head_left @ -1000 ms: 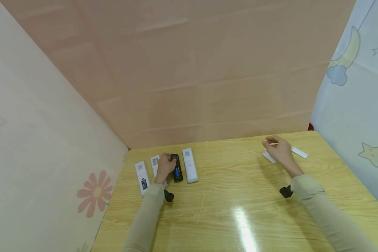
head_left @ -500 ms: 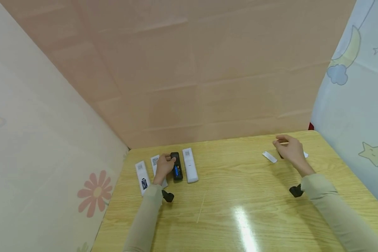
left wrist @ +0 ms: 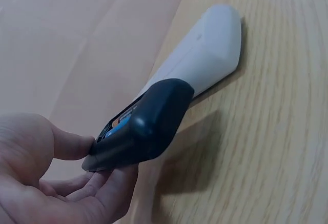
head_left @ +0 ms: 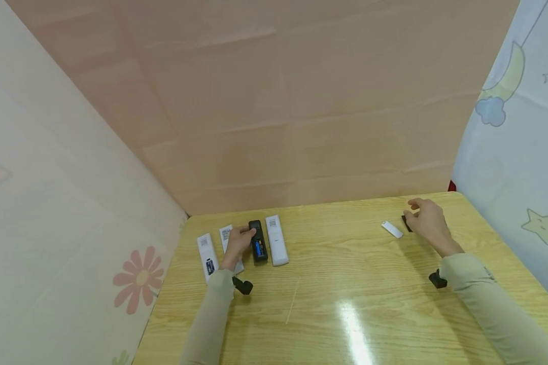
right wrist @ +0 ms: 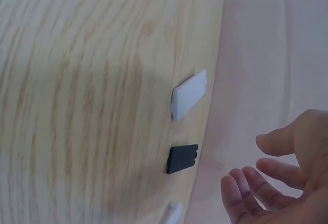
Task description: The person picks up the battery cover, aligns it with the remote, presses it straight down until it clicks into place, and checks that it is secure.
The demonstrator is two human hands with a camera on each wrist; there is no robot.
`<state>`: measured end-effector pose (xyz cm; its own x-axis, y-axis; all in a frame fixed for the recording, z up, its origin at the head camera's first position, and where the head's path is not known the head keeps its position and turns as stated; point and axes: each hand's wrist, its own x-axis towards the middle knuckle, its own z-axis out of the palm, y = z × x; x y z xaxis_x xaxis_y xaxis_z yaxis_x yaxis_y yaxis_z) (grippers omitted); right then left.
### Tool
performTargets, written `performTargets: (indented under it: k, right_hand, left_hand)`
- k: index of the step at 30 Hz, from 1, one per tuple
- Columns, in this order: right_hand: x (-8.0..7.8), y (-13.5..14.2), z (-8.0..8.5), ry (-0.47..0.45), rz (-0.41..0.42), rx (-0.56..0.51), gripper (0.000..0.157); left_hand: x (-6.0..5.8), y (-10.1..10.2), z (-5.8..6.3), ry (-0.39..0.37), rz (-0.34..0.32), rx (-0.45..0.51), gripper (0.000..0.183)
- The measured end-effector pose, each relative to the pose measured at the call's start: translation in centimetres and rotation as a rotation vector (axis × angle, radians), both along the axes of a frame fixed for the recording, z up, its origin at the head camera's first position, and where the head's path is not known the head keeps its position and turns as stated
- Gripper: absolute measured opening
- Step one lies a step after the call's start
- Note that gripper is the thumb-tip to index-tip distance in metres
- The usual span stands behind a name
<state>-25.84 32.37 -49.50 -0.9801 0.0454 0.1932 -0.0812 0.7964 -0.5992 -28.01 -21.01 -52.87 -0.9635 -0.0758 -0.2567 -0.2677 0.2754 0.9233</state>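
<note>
My left hand (head_left: 238,244) grips a black remote control (left wrist: 148,124) between thumb and fingers. Its back faces up with the battery bay uncovered, and batteries (left wrist: 119,125) in blue and orange wrapping show inside. In the left wrist view the remote is tilted, its near end raised over a shadow on the table. My right hand (right wrist: 282,178) hovers with loosely bent fingers and nothing in them. Close by lie a black battery cover (right wrist: 182,158), a white battery cover (right wrist: 189,96) and another white piece (right wrist: 174,214) that is partly cut off by the frame.
A white remote (head_left: 277,241) lies right of the black one. Two more white remotes lie to the left: one (head_left: 207,256) with its battery bay uncovered, the other (head_left: 226,232) partly behind my left hand. Fabric walls stand around the wooden table (head_left: 329,268).
My right hand has moved right, from over the white cover past the black cover, which now shows. My left hand keeps hold of the black remote, with more of its battery bay in sight.
</note>
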Motion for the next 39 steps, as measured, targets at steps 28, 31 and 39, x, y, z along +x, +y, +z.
performTargets:
  k: [28,31,39]
  right_hand:
    - [-1.4,1.6,-3.4,-0.066,0.009,0.073,0.043]
    - [-1.5,1.7,-3.6,-0.053,0.004,0.084,0.042]
    - [-1.8,2.0,-3.8,-0.115,0.01,0.087,0.046]
  left_hand:
    - [-0.1,0.5,0.3,0.016,0.029,0.066,0.052]
    - [-0.2,0.6,0.4,0.023,0.024,0.06,0.05]
    - [-0.1,0.6,0.5,0.025,0.016,0.042,0.05]
